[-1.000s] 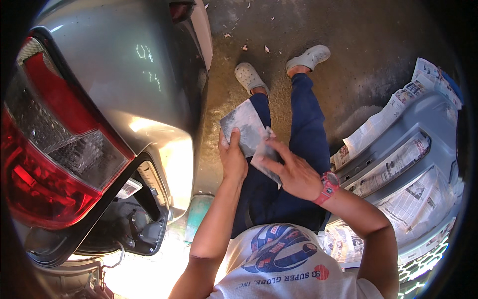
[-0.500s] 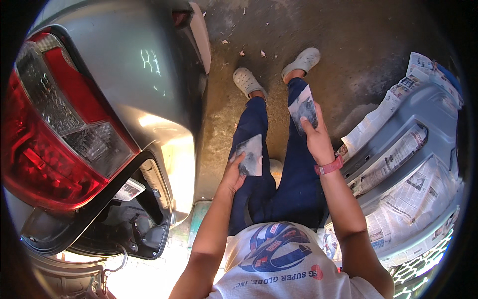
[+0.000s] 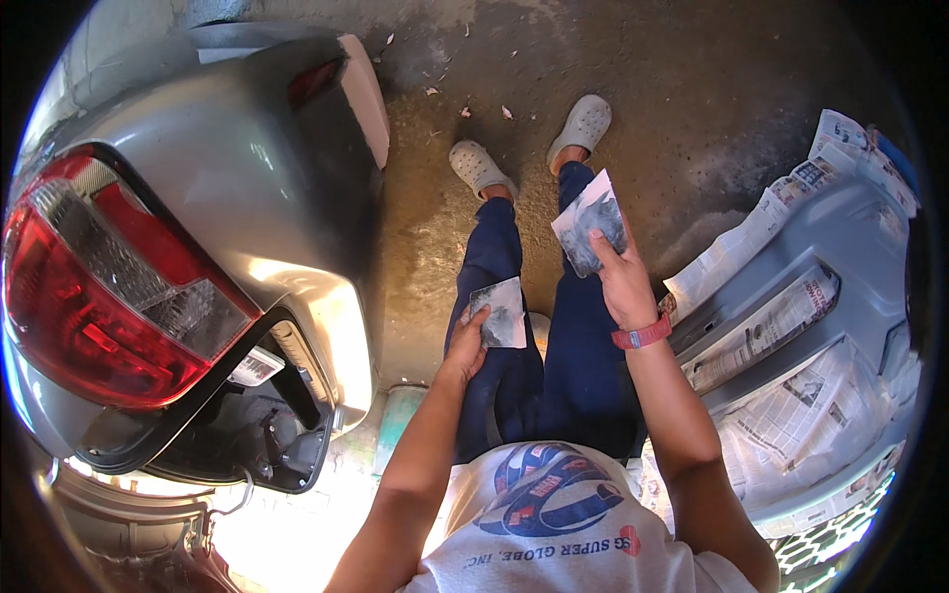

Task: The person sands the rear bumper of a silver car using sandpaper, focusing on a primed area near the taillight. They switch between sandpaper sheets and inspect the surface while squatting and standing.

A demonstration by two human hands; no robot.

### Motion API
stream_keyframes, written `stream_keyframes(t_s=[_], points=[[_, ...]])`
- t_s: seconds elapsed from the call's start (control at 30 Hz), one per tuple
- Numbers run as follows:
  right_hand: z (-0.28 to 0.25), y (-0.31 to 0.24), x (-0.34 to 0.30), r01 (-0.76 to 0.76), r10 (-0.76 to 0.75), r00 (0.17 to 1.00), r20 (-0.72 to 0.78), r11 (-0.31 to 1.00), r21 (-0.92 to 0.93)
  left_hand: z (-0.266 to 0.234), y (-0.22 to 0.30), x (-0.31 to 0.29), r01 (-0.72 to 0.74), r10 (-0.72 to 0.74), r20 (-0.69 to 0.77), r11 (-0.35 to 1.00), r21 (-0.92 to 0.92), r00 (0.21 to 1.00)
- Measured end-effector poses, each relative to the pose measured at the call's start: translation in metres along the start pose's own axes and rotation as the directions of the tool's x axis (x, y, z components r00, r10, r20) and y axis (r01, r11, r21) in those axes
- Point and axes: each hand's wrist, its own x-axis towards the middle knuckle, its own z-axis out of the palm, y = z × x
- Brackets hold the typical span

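My left hand is closed on the edge of a thin, pale, four-cornered plate that looks like a putty spreader, its face smeared with dark grey. A similar smeared spreader is gripped in my right hand, thumb lying across its face and fingers hidden behind. Both plates are held apart from each other, above my legs, touching nothing else that I can see. A red watch is on my right wrist.
At left stands a grey car body with a red tail light and an opening beneath it. To the right lies a grey bumper-like panel partly masked with newspaper. A green container sits by my left forearm; pale scraps dot the floor.
My right hand has turned its spreader slightly, and it sits a little lower and more to the left. The left spreader stays in hand, tilted a bit differently. The whole view has shifted a little.
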Motion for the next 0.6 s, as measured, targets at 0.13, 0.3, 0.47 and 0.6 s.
stream_keyframes(t_s=[0.13,0.3,0.47,0.6], points=[[-0.027,-0.024,0.013,-0.023,0.022,1.0,0.012,0.995,0.093,0.035,-0.002,-0.003,0.0,0.002,-0.045,0.999,0.048,0.999],[-0.06,-0.064,0.031,-0.037,0.036,0.999,0.01,0.993,0.116,0.081,-0.005,-0.003,-0.012,0.022,-0.099,0.994,0.105,0.995],[-0.086,-0.103,0.046,-0.012,0.013,0.999,-0.031,0.999,0.033,0.112,-0.011,-0.002,-0.018,0.029,-0.132,0.996,0.082,0.991],[-0.094,-0.118,0.055,-0.002,0.005,0.998,-0.069,0.999,0.043,0.123,-0.015,-0.004,-0.035,0.045,-0.141,0.997,0.073,0.989]])
